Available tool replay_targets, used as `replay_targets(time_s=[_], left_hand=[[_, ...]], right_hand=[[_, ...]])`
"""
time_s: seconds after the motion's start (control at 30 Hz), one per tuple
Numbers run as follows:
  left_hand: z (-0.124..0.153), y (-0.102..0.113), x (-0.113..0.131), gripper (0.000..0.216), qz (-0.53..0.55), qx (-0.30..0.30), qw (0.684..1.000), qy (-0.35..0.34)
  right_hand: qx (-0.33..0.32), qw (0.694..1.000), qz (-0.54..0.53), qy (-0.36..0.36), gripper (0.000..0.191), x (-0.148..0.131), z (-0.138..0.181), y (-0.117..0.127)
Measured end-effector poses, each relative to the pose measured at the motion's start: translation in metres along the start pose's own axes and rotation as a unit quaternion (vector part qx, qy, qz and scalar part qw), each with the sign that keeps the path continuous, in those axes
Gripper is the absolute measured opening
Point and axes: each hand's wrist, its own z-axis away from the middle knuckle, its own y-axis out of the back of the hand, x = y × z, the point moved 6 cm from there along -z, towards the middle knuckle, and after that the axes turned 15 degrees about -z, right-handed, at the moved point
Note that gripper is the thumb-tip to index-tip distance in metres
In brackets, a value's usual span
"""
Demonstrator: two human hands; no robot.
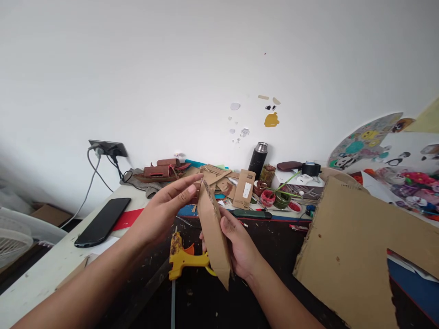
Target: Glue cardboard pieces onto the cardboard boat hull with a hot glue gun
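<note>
A folded, boat-shaped piece of cardboard (pixel 213 233) with a torn top edge stands tilted in front of me. My right hand (pixel 240 246) grips it from the right side, thumb near the rim and some fingers hidden behind. At its upper end is my left hand (pixel 171 205), fingers stretched out and thumb apart, the fingertips at or very near the tip; contact is hard to tell. Behind and below the cardboard a yellow glue gun (pixel 178 258) with a glue stick lies on the dark mat, partly hidden.
A large cardboard sheet (pixel 343 256) covers the right side. At left lie a phone (pixel 103 222) and a power strip (pixel 108 148) with cords. Along the wall stand brown model boats (pixel 161 171), a black flask (pixel 258 160), paint jars (pixel 268 198) and a green utility knife (pixel 252 214).
</note>
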Motion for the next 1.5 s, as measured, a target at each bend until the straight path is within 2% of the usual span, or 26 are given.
replay_targets(time_s=[0.07, 0.23, 0.33, 0.47, 0.63, 0.77, 0.83, 0.9, 1.07, 1.2, 1.27, 1.37, 1.5], left_hand=[[-0.003, 0.006, 0.003, 0.056, -0.014, 0.027, 0.999, -0.023], [-0.009, 0.032, 0.014, 0.022, -0.073, 0.116, 0.987, -0.086], [-0.012, 0.053, 0.022, 0.02, -0.08, 0.169, 0.978, -0.097], [-0.02, 0.069, 0.025, 0.021, -0.065, 0.169, 0.977, -0.109], [-0.027, 0.063, 0.014, 0.03, -0.057, 0.126, 0.987, -0.078], [-0.031, 0.052, 0.0, 0.05, -0.126, 0.101, 0.986, -0.04], [-0.033, 0.045, -0.005, 0.046, -0.171, 0.065, 0.982, -0.036], [-0.033, 0.034, -0.008, 0.036, -0.199, 0.013, 0.979, -0.046], [-0.018, 0.0, -0.009, 0.054, -0.106, -0.172, 0.978, -0.046], [-0.003, -0.022, -0.009, 0.045, -0.081, -0.274, 0.957, -0.042], [0.001, -0.029, -0.014, 0.036, -0.061, -0.293, 0.954, -0.02], [0.003, -0.031, -0.022, 0.029, -0.041, -0.285, 0.958, 0.01], [-0.002, -0.02, -0.018, 0.033, -0.029, -0.208, 0.977, 0.019]], right_hand=[[0.011, 1.0, -0.003, 0.005, 0.073, -0.001, -0.001, 0.003], [0.037, 0.999, -0.008, 0.017, 0.059, -0.003, -0.003, 0.01], [0.05, 0.998, -0.007, 0.023, 0.057, -0.003, -0.004, 0.014], [0.056, 0.998, 0.003, 0.014, 0.061, -0.001, -0.004, 0.018], [0.065, 0.998, 0.009, -0.002, 0.062, 0.003, -0.005, 0.02], [0.064, 0.998, 0.008, -0.006, 0.063, 0.004, -0.005, 0.02], [0.056, 0.998, 0.008, -0.011, 0.063, 0.005, -0.005, 0.019], [0.045, 0.999, 0.007, -0.018, 0.063, 0.005, -0.005, 0.016], [0.032, 0.999, -0.005, -0.029, 0.062, 0.003, -0.003, 0.01], [0.034, 0.999, -0.002, -0.03, 0.06, 0.004, -0.003, 0.011], [0.038, 0.999, 0.001, -0.026, 0.059, 0.006, -0.003, 0.013], [0.037, 0.999, 0.015, -0.021, 0.057, 0.008, -0.002, 0.014], [0.038, 0.997, 0.066, -0.019, 0.061, 0.01, -0.002, 0.013]])
